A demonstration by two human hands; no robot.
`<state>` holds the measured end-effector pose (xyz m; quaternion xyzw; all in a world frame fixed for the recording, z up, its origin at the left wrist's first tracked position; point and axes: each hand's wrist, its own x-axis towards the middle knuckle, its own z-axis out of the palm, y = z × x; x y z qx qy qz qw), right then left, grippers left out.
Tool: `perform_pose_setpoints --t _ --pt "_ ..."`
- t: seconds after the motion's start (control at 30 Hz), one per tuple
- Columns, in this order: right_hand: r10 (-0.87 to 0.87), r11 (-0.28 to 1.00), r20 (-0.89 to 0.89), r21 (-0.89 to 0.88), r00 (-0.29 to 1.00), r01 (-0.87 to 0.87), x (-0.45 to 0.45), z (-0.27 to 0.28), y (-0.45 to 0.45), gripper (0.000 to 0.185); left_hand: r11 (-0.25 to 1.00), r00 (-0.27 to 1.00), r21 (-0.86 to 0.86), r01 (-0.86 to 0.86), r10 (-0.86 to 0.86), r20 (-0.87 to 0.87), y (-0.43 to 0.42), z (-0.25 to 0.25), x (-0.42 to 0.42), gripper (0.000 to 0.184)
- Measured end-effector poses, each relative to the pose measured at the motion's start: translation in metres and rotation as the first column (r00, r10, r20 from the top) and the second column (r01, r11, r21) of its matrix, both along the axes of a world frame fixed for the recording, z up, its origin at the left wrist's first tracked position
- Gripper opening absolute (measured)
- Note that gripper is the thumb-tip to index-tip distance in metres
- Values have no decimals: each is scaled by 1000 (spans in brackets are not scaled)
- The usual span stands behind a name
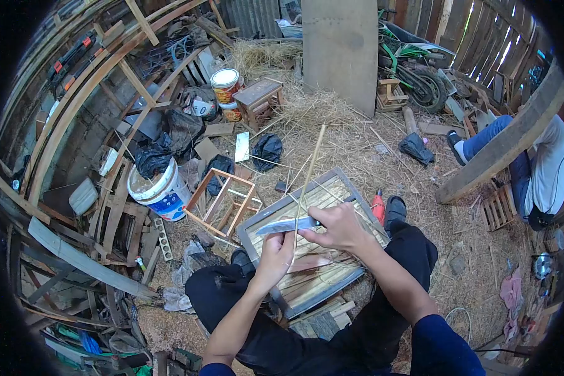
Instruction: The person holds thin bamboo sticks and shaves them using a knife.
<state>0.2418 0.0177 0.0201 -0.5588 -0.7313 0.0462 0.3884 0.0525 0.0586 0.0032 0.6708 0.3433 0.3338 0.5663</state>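
Note:
My left hand (276, 255) is closed around the lower part of a long thin bamboo strip (314, 156), which slants up and away from me. In my right hand (341, 229) is a knife (288, 225), its blade pointing left and lying across the strip just above my left fingers. Whether the edge cuts into the strip I cannot tell. Beneath both hands, between my knees, a low table (255, 221) with a grey frame and a slatted top carries a few thin strips and a reddish-brown piece of wood (308, 262).
Left of the table stand a small wooden frame (197, 207) and a white bucket (182, 199). Further back are a stool (250, 100), paint cans (225, 84) and a green motorbike (413, 69). Another person (545, 169) sits at the right behind a slanted beam (507, 138). Straw litters the floor.

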Motion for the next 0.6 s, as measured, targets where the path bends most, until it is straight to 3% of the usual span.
perform_pose_setpoints --t 0.07,0.17,0.27,0.37,0.47,0.6 --pt "4 1000 7 -15 1000 -4 0 2 0 40 987 999 160 -24 28 -20 3 1 1 19" --pt "19 1000 10 17 1000 -19 2 1 1 40 999 988 37 -27 32 -152 -3 21 -4 23" --pt "6 998 44 56 999 -8 11 0 0 41 999 945 46 7 8 -328 -11 44 -3 26" --pt "-17 998 141 63 990 8 21 13 -8 42 995 971 96 10 14 -240 -18 38 -1 29" --pt "-16 999 195 51 981 6 24 13 -14 42 997 940 75 31 -4 -341 -21 38 -5 28" --pt "-28 998 247 57 969 15 33 7 -19 43 995 946 64 79 -55 -318 -25 40 -5 26"
